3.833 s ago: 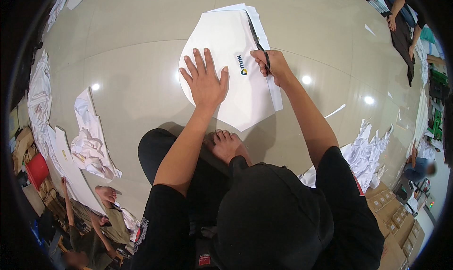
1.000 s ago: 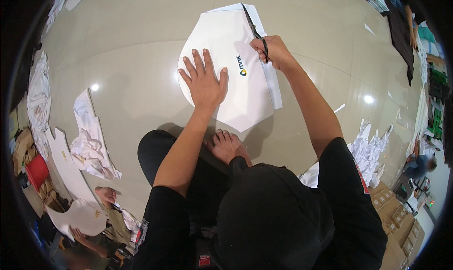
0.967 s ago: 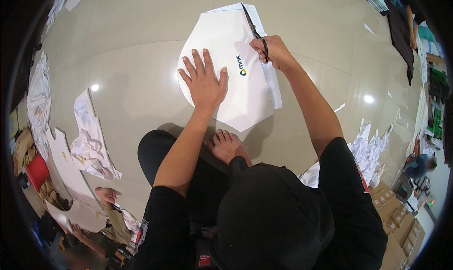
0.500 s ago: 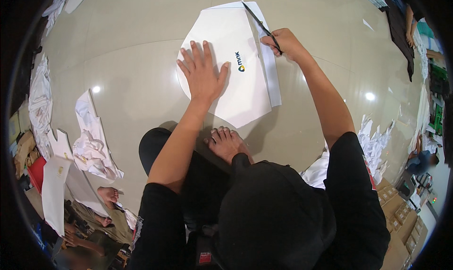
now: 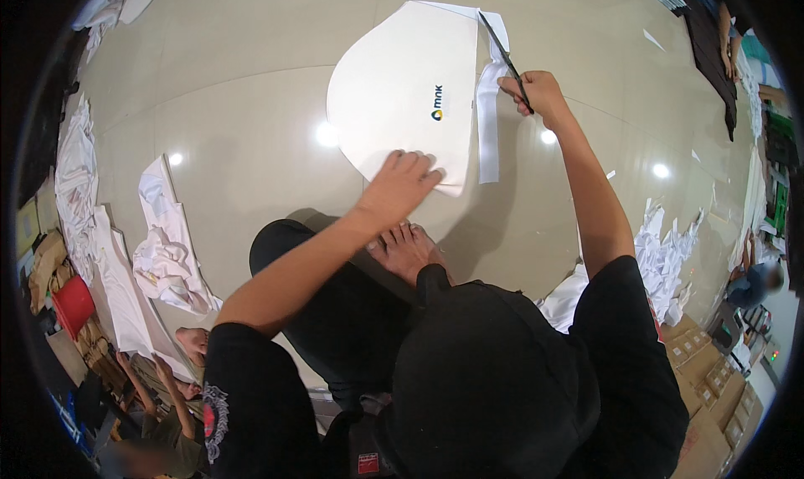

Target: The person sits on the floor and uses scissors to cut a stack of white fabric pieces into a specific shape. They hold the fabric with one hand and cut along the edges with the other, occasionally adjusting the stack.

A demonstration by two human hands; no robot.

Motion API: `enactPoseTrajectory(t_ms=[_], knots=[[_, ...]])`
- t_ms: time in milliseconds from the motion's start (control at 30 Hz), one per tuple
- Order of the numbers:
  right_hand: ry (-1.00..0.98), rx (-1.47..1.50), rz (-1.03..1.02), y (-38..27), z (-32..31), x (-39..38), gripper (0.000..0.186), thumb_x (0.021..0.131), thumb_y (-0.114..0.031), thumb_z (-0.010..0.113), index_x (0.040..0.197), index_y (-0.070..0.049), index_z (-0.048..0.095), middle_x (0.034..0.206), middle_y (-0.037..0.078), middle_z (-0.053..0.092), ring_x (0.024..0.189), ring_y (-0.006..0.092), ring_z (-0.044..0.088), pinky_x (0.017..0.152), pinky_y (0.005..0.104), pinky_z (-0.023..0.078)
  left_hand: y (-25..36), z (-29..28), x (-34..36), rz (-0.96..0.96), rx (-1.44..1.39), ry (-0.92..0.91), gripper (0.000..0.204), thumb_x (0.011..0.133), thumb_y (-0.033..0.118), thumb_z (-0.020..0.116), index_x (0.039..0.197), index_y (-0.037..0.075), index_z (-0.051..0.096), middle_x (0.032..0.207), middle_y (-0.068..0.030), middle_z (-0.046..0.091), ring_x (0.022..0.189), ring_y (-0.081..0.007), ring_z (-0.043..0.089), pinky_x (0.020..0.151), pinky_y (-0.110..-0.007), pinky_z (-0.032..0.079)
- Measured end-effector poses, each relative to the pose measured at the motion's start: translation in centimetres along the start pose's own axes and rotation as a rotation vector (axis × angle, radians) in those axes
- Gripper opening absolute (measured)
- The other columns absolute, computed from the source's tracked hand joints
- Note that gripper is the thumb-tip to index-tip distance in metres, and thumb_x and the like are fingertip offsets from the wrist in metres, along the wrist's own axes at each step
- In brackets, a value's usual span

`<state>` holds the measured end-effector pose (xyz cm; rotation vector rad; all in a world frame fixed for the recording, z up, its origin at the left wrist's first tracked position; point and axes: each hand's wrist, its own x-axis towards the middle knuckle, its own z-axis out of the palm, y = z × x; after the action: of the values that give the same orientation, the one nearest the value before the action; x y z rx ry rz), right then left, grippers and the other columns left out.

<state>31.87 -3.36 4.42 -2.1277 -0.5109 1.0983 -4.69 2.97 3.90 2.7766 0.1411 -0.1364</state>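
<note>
A white panel (image 5: 398, 69), curved on its left and bearing a small printed logo, lies on the floor in front of me. My left hand (image 5: 404, 177) is at its lower edge, fingers bent and closed on it, thumb hidden. My right hand (image 5: 532, 94) grips black scissors (image 5: 494, 35), whose long blades point up and left to the panel's top right corner. Beneath the blades a narrow white strip (image 5: 488, 136) lies along the panel's right side, with a gap between them toward the bottom. My bare foot (image 5: 406, 253) is just below the panel.
Crumpled white pieces lie at left (image 5: 167, 261) and right (image 5: 662, 253). A co-worker (image 5: 159, 420) at lower left handles a long white piece (image 5: 126, 295). Another person's arm (image 5: 729, 43) is by dark fabric (image 5: 703, 52). Cardboard boxes (image 5: 708, 370) and a seated person (image 5: 749, 282) are at right.
My left hand has slid from flat on the panel down to its lower edge. The panel has shifted, parting from the strip. Right hand and scissors have moved right. The co-worker's piece has been lowered.
</note>
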Motion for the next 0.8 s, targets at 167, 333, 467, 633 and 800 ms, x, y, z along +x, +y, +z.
enactPoseTrajectory(t_ms=[167, 333, 467, 633, 800], knots=[[0.009, -0.092, 0.019, 3.5, -1.8, -4.6, 0.047, 0.088, -0.039, 0.090, 0.071, -0.005, 0.063, 0.061, 0.005, 0.059, 0.054, 0.0159, 0.059, 0.050, 0.0335, 0.045, -6.6, -3.0, -4.3, 0.045, 0.032, -0.025, 0.038, 0.102, 0.015, 0.058, 0.139, 0.014, 0.067, 0.140, -0.0123, 0.063, 0.144, -0.0303, 0.054, 0.131, -0.053, 0.035], [-0.034, -0.100, 0.103, 10.0, -0.3, -12.1, 0.048, 0.092, -0.041, 0.088, 0.075, -0.001, 0.067, 0.062, 0.004, 0.060, 0.054, 0.0147, 0.058, 0.050, 0.0330, 0.045, -13.5, -7.0, -11.4, -0.060, 0.178, -0.183, 0.034, 0.097, 0.009, 0.063, 0.131, 0.011, 0.069, 0.143, -0.0140, 0.062, 0.146, -0.0332, 0.052, 0.132, -0.055, 0.034], [-0.080, -0.014, 0.168, 12.6, 0.8, -18.9, 0.042, 0.093, -0.035, 0.087, 0.075, -0.003, 0.067, 0.063, 0.003, 0.061, 0.055, 0.0123, 0.059, 0.051, 0.0310, 0.046, -14.7, -10.4, -13.0, -0.205, 0.209, -0.150, 0.035, 0.090, 0.006, 0.071, 0.125, 0.006, 0.069, 0.137, -0.0157, 0.063, 0.140, -0.0365, 0.055, 0.128, -0.054, 0.038], [-0.130, 0.123, 0.214, 13.1, 1.9, -23.0, 0.039, 0.095, -0.031, 0.087, 0.077, -0.004, 0.067, 0.064, 0.002, 0.061, 0.056, 0.0108, 0.058, 0.051, 0.0300, 0.046, -12.1, -7.7, -8.6, -0.248, -0.054, 0.152, 0.038, 0.091, 0.009, 0.075, 0.128, 0.004, 0.068, 0.133, -0.0180, 0.064, 0.131, -0.0398, 0.059, 0.116, -0.051, 0.047], [-0.167, 0.028, 0.237, 13.3, 2.4, -23.9, 0.040, 0.094, -0.032, 0.087, 0.076, -0.003, 0.066, 0.064, 0.003, 0.060, 0.057, 0.0115, 0.057, 0.053, 0.0317, 0.047, -7.4, -4.8, 0.5, -0.207, -0.143, 0.307, 0.052, 0.100, 0.026, 0.077, 0.146, 0.008, 0.062, 0.155, -0.0215, 0.054, 0.147, -0.0439, 0.049, 0.124, -0.055, 0.041]])
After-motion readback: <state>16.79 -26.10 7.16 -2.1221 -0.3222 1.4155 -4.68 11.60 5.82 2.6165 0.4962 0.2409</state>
